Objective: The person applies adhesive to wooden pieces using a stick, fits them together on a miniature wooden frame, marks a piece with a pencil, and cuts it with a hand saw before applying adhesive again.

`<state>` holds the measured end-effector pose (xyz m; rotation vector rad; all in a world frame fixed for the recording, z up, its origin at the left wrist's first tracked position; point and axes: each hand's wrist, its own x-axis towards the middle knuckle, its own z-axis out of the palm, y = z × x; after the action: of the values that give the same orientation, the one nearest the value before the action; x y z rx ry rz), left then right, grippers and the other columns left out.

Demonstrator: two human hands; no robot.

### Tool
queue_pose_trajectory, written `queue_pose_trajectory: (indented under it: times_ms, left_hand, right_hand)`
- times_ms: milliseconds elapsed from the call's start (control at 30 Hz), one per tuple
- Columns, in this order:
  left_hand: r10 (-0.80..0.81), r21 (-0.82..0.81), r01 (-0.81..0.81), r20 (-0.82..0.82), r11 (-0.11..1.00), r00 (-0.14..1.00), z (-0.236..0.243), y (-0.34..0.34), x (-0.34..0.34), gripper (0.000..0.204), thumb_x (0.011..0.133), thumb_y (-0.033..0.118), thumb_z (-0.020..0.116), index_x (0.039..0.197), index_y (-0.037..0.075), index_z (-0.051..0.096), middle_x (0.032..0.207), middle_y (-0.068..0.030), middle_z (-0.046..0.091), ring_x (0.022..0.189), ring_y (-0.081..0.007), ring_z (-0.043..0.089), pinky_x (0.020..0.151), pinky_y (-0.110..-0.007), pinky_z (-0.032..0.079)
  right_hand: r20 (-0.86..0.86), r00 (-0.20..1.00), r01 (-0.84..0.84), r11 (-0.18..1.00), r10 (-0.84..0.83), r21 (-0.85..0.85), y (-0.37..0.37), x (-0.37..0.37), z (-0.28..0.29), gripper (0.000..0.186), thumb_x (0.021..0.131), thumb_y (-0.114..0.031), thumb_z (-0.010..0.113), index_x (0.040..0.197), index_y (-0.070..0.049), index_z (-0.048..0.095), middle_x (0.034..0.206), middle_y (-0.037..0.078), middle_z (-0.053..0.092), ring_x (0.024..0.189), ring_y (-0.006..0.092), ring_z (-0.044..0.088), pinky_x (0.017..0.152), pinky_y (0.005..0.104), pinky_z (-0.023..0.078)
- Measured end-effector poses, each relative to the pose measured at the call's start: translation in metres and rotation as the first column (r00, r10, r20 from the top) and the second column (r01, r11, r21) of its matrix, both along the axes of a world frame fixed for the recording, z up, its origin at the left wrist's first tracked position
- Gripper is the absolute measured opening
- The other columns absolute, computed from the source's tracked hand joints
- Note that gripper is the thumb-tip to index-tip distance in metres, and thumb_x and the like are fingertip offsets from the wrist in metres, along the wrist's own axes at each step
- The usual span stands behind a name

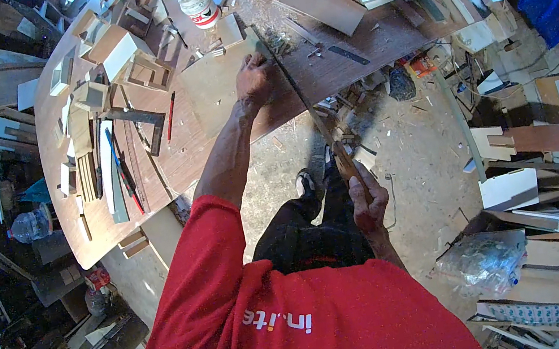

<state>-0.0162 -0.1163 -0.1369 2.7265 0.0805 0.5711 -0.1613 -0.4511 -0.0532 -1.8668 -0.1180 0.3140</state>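
Observation:
My right hand (368,198) is wrapped round the wooden handle of a handsaw (291,83), held low in front of the table edge. The saw's long narrow blade slants up and away to the left, over the table. It runs along the right edge of a thin tan board (211,92) that lies flat on the tabletop. My left hand (255,80), fingers curled, presses the board down close beside the blade. The curled fingertips are hidden, and I cannot tell how deep the blade sits in the wood.
A white tub (198,8) stands beyond the board. Left lie small wooden box frames (128,52), a square (139,116) and a red pencil (171,116). Sawdust and a dark metal strip (348,55) are on the right. Offcuts and a plastic bag (483,260) lie beside me.

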Motion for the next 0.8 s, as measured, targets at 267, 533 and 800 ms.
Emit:
queue_pose_trajectory:
  times_ms: [267, 533, 800]
  left_hand:
    - [-0.088, -0.010, 0.089, 0.071, 0.996, 0.994, -0.004, 0.001, 0.005, 0.029, 0.069, 0.010, 0.065, 0.097, 0.013, 0.069, 0.108, -0.0087, 0.062, 0.097, -0.0344, 0.055, 0.081, -0.041, 0.049]
    - [-0.085, -0.011, 0.086, 0.087, 0.996, 0.993, -0.012, 0.005, 0.005, 0.032, 0.069, 0.010, 0.064, 0.101, 0.013, 0.068, 0.110, -0.0080, 0.061, 0.099, -0.0339, 0.054, 0.083, -0.040, 0.049]
    - [0.039, -0.536, -0.080, -0.088, 0.840, 0.995, -0.006, 0.002, 0.004, 0.036, 0.070, 0.011, 0.065, 0.106, 0.012, 0.066, 0.109, -0.0074, 0.060, 0.103, -0.0314, 0.053, 0.084, -0.035, 0.048]
  right_hand:
    - [0.096, 0.995, 0.023, 0.999, -0.026, 0.026, 0.004, 0.000, -0.002, 0.039, 0.093, -0.016, 0.055, 0.128, 0.001, 0.056, 0.089, 0.013, 0.069, 0.074, 0.0132, 0.059, 0.068, 0.0281, 0.048]
    - [0.065, 0.998, 0.006, 1.000, -0.007, 0.016, 0.005, 0.005, 0.002, 0.040, 0.093, -0.016, 0.054, 0.130, 0.001, 0.055, 0.090, 0.011, 0.068, 0.077, 0.0144, 0.061, 0.071, 0.0285, 0.049]
    - [-0.131, 0.991, -0.033, 0.998, 0.025, -0.055, 0.012, 0.012, 0.013, 0.040, 0.094, -0.019, 0.055, 0.129, 0.001, 0.055, 0.096, 0.013, 0.069, 0.084, 0.0154, 0.062, 0.077, 0.0284, 0.048]
